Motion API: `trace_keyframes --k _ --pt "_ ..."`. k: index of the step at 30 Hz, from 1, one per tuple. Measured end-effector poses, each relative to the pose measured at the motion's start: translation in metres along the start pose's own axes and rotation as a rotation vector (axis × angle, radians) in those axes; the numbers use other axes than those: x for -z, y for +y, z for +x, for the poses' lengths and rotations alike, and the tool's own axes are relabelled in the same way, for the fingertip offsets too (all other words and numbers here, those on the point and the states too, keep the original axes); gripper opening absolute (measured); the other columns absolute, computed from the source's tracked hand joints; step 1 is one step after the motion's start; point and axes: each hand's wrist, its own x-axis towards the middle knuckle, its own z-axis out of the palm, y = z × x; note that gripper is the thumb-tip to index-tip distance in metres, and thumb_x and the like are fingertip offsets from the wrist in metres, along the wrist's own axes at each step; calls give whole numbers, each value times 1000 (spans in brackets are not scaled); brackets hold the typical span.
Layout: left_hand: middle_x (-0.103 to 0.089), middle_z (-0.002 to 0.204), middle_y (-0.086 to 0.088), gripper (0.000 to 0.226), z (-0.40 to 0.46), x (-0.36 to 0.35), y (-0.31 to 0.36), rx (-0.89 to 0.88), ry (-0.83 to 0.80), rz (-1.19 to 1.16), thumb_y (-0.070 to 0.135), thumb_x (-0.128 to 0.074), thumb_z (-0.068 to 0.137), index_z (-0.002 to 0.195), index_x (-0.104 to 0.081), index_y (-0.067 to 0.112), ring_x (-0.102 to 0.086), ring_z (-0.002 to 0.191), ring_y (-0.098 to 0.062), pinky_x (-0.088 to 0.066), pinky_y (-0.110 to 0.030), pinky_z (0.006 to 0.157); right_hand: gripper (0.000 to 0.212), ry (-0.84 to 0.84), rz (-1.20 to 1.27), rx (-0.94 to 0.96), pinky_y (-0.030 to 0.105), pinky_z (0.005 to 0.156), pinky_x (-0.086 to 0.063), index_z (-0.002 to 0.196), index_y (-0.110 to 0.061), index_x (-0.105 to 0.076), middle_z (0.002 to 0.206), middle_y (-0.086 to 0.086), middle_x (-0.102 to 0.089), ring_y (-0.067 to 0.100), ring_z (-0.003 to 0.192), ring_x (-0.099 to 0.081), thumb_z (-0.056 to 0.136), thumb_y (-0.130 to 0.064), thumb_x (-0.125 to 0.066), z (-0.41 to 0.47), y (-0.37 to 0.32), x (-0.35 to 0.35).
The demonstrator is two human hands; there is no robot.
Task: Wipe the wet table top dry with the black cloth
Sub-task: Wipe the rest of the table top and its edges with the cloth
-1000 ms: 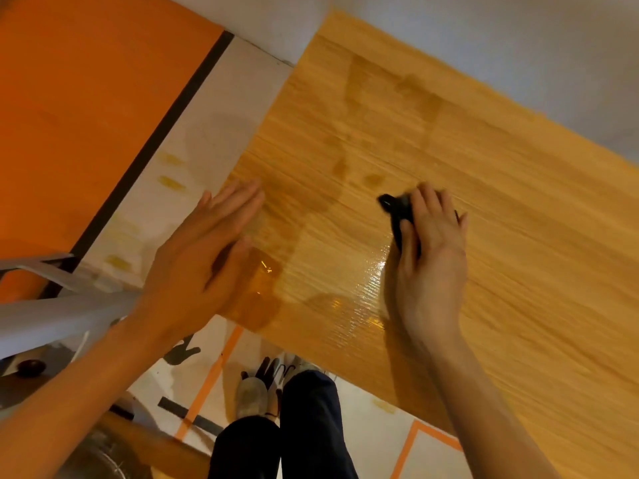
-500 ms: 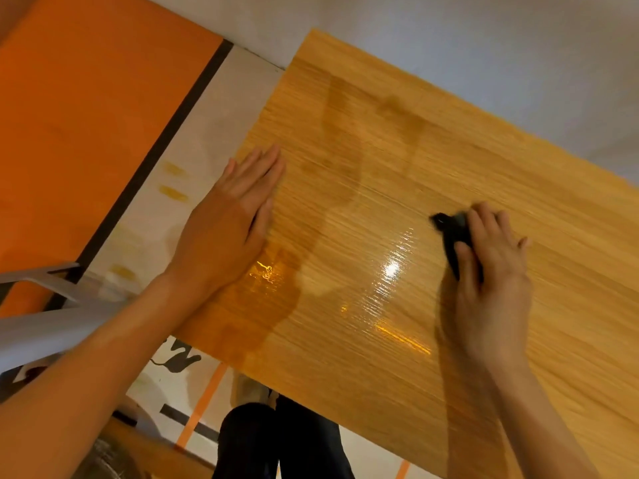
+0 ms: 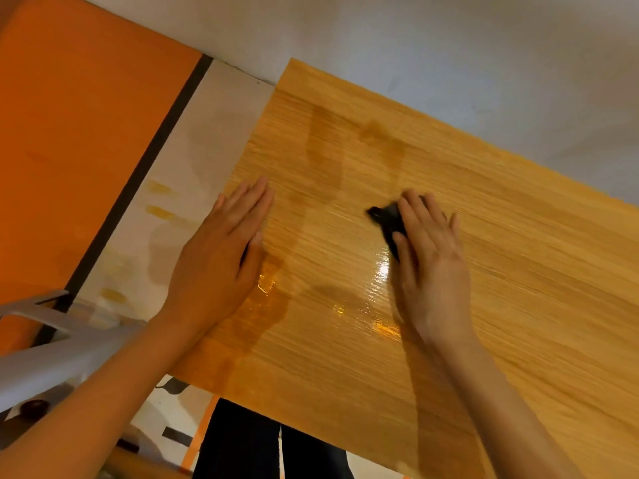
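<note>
The right hand (image 3: 430, 264) lies flat, palm down, on the wooden table top (image 3: 518, 288), pressing the black cloth (image 3: 389, 219) against the wood; the fingers are spread over the cloth instead of curled round it, and only a dark crumpled edge shows past the thumb side and the fingertips. The left hand (image 3: 221, 257) is open and empty, palm down with fingers together, resting on the table's left edge as a brace, well apart from the cloth. Between the two hands the surface is plainly wet: a glossy sheet catches the light just below the cloth, beside the right thumb, and more bright glints sit near the heel of the left hand. Beyond both sets of fingertips, darker damp streaks run away toward the far edge of the table. To the right of the right hand, the wood looks matte and even, so that part appears either dried or never wetted; it is not possible to tell which. Judging from this, the wiping is under way but far from finished: the shiny pool between the hands, the patch by the left wrist and the far streaks all remain to be covered.
</note>
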Motion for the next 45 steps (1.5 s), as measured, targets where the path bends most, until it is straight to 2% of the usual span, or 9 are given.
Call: trace_keyframes --k 5,10,14,18,22,28,34,41,45 --pt "-26 166 -3 53 1 0 -1 16 -19 9 23 -30 105 156 -33 9 -18 155 -15 -7 -28 128 40 162 8 -281 44 121 -10 137 -4 -51 147 12 -45 27 143 -31 100 -14 -40 9 1 -4" --pt "-29 165 -4 55 -1 2 4 13 -20 20 20 -32 102 155 -35 9 -21 154 -16 -7 -30 128 40 136 39 -92 42 121 -11 138 -3 -50 147 13 -45 29 142 -32 99 -12 -45 59 -81 -63" --pt "-33 162 -6 52 10 10 9 -21 32 18 22 -38 103 153 -39 6 -28 151 -16 -11 -34 128 44 15 19 -13 33 122 -3 144 -8 -42 153 7 -38 22 147 -23 102 -17 -42 46 -53 -39" --pt "-34 162 -8 49 52 4 6 -85 68 -17 16 -37 106 153 -38 4 -30 151 -20 -15 -37 128 41 131 23 -274 31 120 -2 140 -8 -46 152 6 -39 14 145 -21 100 -15 -41 15 15 6" --pt "-31 162 -12 50 90 -5 -2 -82 44 2 19 -30 106 153 -34 1 -27 152 -23 -6 -27 127 42 276 16 -494 39 120 -5 141 -3 -45 152 13 -37 29 146 -24 101 -12 -40 30 2 -5" --pt "-27 164 -14 53 94 -11 -2 -113 38 38 19 -27 106 155 -32 0 -24 154 -24 -10 -34 128 46 254 1 -316 41 121 -11 142 -2 -43 151 14 -38 29 145 -27 98 -12 -38 89 -73 -60" --pt "-28 163 -13 50 94 -14 -4 -125 69 5 15 -34 106 155 -32 1 -25 153 -25 -18 -43 127 48 112 -42 -147 42 121 -12 146 -8 -38 155 8 -34 20 148 -18 100 -9 -48 26 -84 -60" --pt "-30 163 -15 49 93 -15 -6 -143 91 0 14 -35 106 154 -34 0 -27 153 -27 -23 -47 125 42 120 -6 -272 40 120 -9 144 -5 -42 152 12 -38 29 146 -25 103 -16 -39 169 -52 -49" --pt "-30 163 -15 49 93 -16 -5 -139 96 -5 13 -34 107 154 -34 0 -27 153 -27 -25 -47 124 42 169 -1 -260 42 122 -12 144 -5 -42 153 11 -36 25 146 -24 103 -15 -40 125 -65 -50"
